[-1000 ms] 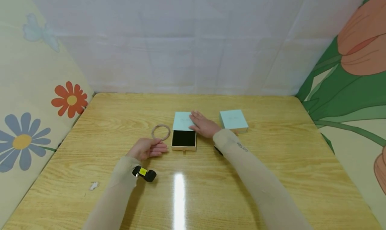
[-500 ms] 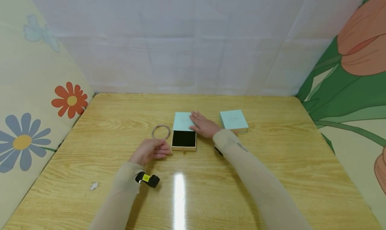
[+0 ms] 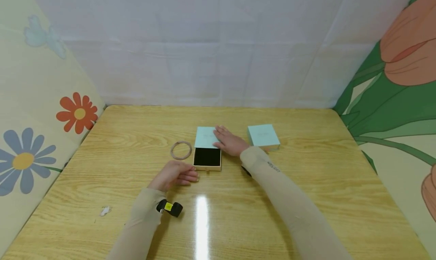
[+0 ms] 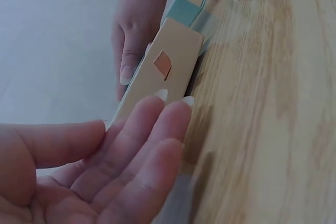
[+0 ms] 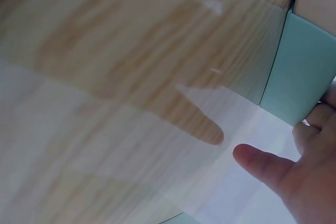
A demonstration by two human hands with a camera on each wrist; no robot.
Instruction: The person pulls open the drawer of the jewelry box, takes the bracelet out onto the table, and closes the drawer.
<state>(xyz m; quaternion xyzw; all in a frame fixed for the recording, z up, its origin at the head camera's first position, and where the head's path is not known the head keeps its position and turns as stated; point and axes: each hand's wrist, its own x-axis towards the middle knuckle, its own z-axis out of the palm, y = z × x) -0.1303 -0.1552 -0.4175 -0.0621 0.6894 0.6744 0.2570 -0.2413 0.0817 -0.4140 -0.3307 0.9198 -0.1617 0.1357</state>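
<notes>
A light-blue slide-out gift box (image 3: 203, 137) stands mid-table with its cream drawer (image 3: 207, 168) pulled out toward me. The drawer has a black lining. At its front left corner is my left hand (image 3: 173, 175), fingers loosely extended and holding nothing. In the left wrist view those fingertips overlap the drawer front below its copper-coloured pull tab (image 4: 163, 66). My right hand (image 3: 232, 143) rests on the right side of the blue cover, fingers outstretched. In the right wrist view its thumb (image 5: 262, 164) sticks out away from the box. A grey-brown bangle (image 3: 181, 158) lies left of the box.
A second light-blue box (image 3: 263, 135), closed, stands to the right, just beyond the right wrist. A small white scrap (image 3: 105, 210) lies on the wooden table (image 3: 272, 229) at front left. White cloth (image 3: 218, 55) hangs behind the table, with flower-printed panels at both sides.
My left hand has moved away from the bangle, rightward and a little toward me, to the drawer's front left corner. The right hand, both boxes and the bangle have stayed put.
</notes>
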